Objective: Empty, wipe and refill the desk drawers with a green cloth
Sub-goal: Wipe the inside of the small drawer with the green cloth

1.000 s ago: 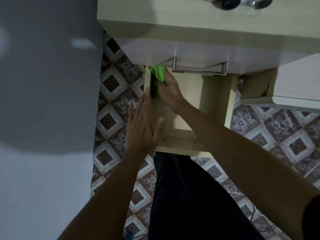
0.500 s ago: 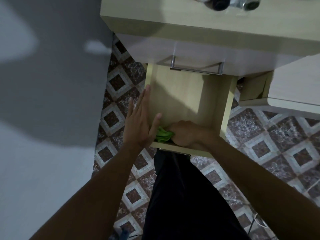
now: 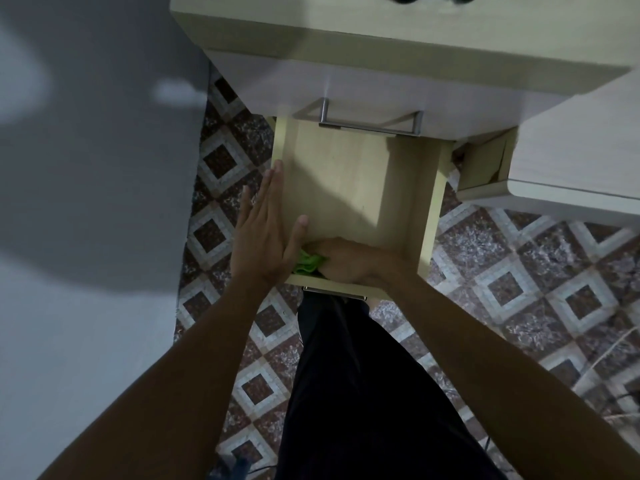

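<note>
Left hand (image 3: 265, 233) lies flat, fingers spread, on the drawer's (image 3: 349, 181) left wall, likely steadying it; right hand (image 3: 349, 259) is clamped on the cloth (image 3: 308, 264), pressing it into the near left corner to wipe the bottom. One cloth, one drawer pulled out and bare inside, one closed drawer above with one handle (image 3: 372, 124), under the desk (image 3: 398, 39)

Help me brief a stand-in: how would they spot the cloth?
Find the pale wooden drawer pulled open under the desk. At its near end, the right hand presses down on the green cloth. It is the only bright green thing among wood and patterned tiles.
</note>
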